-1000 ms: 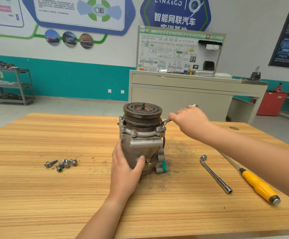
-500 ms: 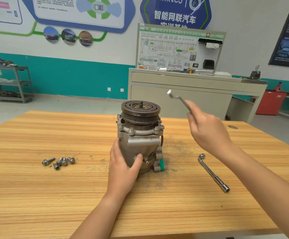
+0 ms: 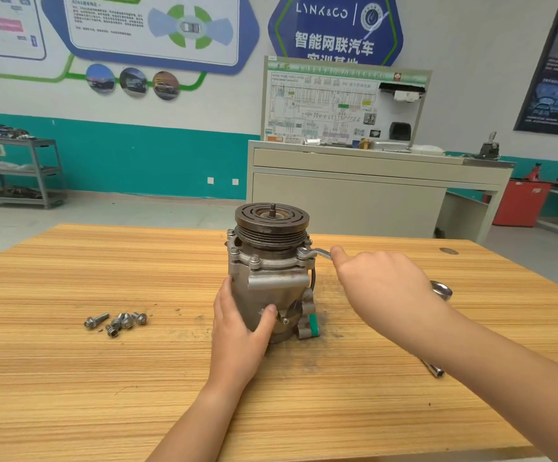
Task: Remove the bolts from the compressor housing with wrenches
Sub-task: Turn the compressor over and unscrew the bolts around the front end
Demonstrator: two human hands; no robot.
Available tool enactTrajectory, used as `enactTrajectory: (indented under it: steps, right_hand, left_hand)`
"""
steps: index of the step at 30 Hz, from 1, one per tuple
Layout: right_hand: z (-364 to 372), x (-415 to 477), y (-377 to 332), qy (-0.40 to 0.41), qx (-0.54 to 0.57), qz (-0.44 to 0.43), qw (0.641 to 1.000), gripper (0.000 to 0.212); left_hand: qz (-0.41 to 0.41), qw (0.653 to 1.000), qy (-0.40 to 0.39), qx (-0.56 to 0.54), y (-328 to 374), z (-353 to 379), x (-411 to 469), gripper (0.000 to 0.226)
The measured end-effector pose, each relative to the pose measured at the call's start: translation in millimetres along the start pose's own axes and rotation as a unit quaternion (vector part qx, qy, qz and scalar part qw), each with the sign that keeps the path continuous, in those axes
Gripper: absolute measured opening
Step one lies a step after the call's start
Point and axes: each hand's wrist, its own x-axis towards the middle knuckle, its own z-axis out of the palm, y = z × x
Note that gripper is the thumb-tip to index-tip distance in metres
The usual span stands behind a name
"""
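Near the middle of the desk (image 3: 104, 395), the right hand (image 3: 384, 281) grips the wrench (image 3: 321, 253) it held aloft a moment ago, now reseated on the right flange bolt (image 3: 303, 252) of the compressor housing (image 3: 271, 291), which the left hand (image 3: 237, 331) clasps, apparently for another loosening turn.

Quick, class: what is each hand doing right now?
Left hand: gripping the compressor housing.
Right hand: gripping the wrench.
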Motion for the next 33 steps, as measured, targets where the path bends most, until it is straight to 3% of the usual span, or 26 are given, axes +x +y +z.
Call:
enactTrajectory:
  steps: [6, 16, 24, 27, 30, 31, 33]
  right_hand:
    - [-11, 3, -14, -0.053, -0.055, -0.038, 0.996, 0.065]
    - [14, 57, 44, 0.072, -0.126, -0.081, 0.986, 0.032]
    - [56, 103, 21, 0.131, -0.023, -0.077, 0.988, 0.024]
    - [58, 89, 32, 0.162, 0.093, -0.009, 0.982, 0.023]
    - [52, 55, 42, 0.231, 0.239, 0.027, 0.943, 0.032]
    - [48, 42, 43, 0.243, 0.247, 0.023, 0.938, 0.033]
    - [40, 18, 46, 0.204, 0.186, 0.016, 0.961, 0.036]
  left_hand:
    - [-0.001, 1.0, -0.001, -0.003, 0, 0, 0, 0.084]
    - [-0.009, 1.0, -0.008, -0.004, 1, -1, 0, 0.084]
    - [-0.012, 1.0, -0.008, -0.002, 4, -3, -2, 0.085]
    - [-0.013, 1.0, -0.011, 0.0, 4, -3, -1, 0.084]
    - [-0.013, 1.0, -0.009, 0.0, 3, -2, -1, 0.084]
    - [-0.011, 1.0, -0.009, 0.0, 4, -2, -1, 0.084]
    - [-0.01, 1.0, -0.009, 0.002, 4, -1, -1, 0.083]
